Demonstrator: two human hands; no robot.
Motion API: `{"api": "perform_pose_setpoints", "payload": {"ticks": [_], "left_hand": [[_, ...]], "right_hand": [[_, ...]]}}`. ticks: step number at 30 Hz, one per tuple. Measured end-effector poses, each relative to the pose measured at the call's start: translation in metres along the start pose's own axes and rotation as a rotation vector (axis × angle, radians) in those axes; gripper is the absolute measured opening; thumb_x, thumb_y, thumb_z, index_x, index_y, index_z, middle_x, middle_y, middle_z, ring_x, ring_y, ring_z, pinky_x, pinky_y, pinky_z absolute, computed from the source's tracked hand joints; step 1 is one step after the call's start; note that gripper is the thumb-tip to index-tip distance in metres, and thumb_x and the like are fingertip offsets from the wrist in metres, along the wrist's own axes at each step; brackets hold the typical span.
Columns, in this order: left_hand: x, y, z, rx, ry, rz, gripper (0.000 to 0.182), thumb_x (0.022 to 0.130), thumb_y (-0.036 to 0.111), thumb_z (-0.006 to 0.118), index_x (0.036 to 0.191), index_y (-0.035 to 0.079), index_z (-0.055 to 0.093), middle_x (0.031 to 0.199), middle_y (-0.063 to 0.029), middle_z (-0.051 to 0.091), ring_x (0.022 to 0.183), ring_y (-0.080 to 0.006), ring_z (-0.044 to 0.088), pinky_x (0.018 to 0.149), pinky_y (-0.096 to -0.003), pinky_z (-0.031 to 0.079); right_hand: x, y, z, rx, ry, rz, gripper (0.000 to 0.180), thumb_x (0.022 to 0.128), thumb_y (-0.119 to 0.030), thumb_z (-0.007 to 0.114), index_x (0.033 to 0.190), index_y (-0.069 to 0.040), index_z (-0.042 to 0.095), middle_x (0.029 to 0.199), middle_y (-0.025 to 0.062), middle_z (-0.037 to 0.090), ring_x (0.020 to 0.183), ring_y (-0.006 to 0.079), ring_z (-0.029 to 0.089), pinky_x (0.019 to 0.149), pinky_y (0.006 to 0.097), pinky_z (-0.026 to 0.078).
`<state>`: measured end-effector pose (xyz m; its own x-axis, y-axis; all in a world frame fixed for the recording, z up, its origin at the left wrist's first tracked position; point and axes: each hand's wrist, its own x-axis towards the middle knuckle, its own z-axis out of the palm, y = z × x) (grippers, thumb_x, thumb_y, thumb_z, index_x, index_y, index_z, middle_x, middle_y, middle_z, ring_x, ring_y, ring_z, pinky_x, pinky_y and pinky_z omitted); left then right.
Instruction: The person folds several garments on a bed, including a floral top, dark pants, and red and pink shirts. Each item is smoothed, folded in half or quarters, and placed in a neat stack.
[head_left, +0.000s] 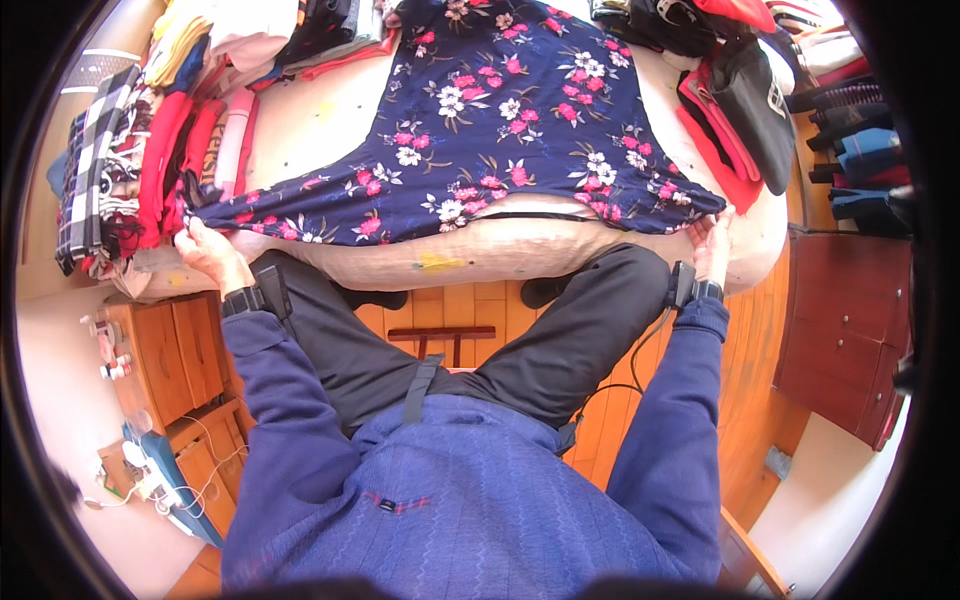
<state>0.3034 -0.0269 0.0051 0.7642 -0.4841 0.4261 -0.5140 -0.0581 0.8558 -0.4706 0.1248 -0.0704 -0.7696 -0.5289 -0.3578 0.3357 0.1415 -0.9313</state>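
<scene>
A navy floral garment (510, 127) lies spread over the bed, its near edge stretched sideways and sagging over the mattress rim. At the left, my left hand (214, 251) grips one corner of the cloth, close to the folded red clothes. The opposite corner is pinched in my right hand (711, 232), whose fingers show partly under the fabric. Between the hands, a gap at the near edge shows pale cloth and a thin black strip; whether these belong to the garment I cannot tell.
Folded clothes (165, 150) stand along the left of the bed (450, 259). More folded clothes, among them a black garment (754, 112), lie at the right. A wooden cabinet (161, 360) is at the left, a dark red cabinet (844, 322) at the right. A cable (637, 360) hangs by my right sleeve.
</scene>
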Motion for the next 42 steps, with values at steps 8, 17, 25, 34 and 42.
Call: {"api": "perform_pose_setpoints", "payload": {"ticks": [8, 17, 25, 34, 42], "left_hand": [[-0.186, 0.134, 0.066, 0.069, -0.79, 0.781, 0.02, 0.093, 0.011, 0.065, 0.11, 0.002, 0.058, 0.101, -0.0167, 0.058, 0.103, -0.0363, 0.058, 0.093, -0.0503, 0.045], [-0.24, 0.097, 0.058, 0.164, -0.965, 0.815, 0.046, 0.083, 0.013, 0.078, 0.125, 0.0, 0.064, 0.14, -0.0236, 0.058, 0.135, -0.0412, 0.05, 0.113, -0.0503, 0.041], [-0.227, 0.068, 0.033, 0.175, -1.036, 0.652, 0.057, 0.082, 0.018, 0.083, 0.129, -0.006, 0.061, 0.141, -0.03, 0.055, 0.133, -0.0441, 0.051, 0.112, -0.0489, 0.044], [-0.346, 0.23, 0.128, -0.56, -1.296, 0.17, 0.092, 0.076, 0.026, 0.089, 0.151, 0.0, 0.042, 0.132, -0.0226, 0.064, 0.116, -0.0292, 0.065, 0.098, -0.0394, 0.053], [-0.332, 0.144, 0.171, -0.057, -0.975, 0.163, 0.043, 0.078, 0.007, 0.059, 0.119, -0.005, 0.059, 0.104, -0.0272, 0.064, 0.095, -0.043, 0.062, 0.091, -0.0484, 0.051]], "right_hand": [[0.029, 0.013, 0.001, -0.038, -0.079, -0.067, 0.027, 0.1, -0.03, 0.07, 0.118, -0.011, 0.063, 0.096, 0.0, 0.067, 0.083, 0.0119, 0.064, 0.076, 0.0304, 0.055], [0.026, 0.007, -0.037, 0.031, 0.031, -0.164, 0.031, 0.102, -0.028, 0.065, 0.128, -0.011, 0.063, 0.117, -0.0003, 0.069, 0.106, 0.0131, 0.064, 0.09, 0.0317, 0.052], [0.007, -0.045, 0.023, 0.203, -0.12, -0.331, 0.028, 0.106, -0.017, 0.055, 0.13, -0.004, 0.064, 0.118, 0.0069, 0.07, 0.107, 0.0181, 0.067, 0.093, 0.034, 0.056], [-0.105, -0.096, 0.144, -0.065, -0.729, -0.353, 0.041, 0.102, -0.006, 0.063, 0.141, 0.0, 0.052, 0.123, 0.0149, 0.069, 0.1, 0.0184, 0.072, 0.087, 0.0259, 0.056], [-0.088, -0.067, 0.071, 0.099, -0.135, -0.131, 0.043, 0.104, -0.01, 0.06, 0.145, -0.004, 0.048, 0.117, 0.0144, 0.069, 0.094, 0.0166, 0.068, 0.082, 0.0257, 0.056]]}}
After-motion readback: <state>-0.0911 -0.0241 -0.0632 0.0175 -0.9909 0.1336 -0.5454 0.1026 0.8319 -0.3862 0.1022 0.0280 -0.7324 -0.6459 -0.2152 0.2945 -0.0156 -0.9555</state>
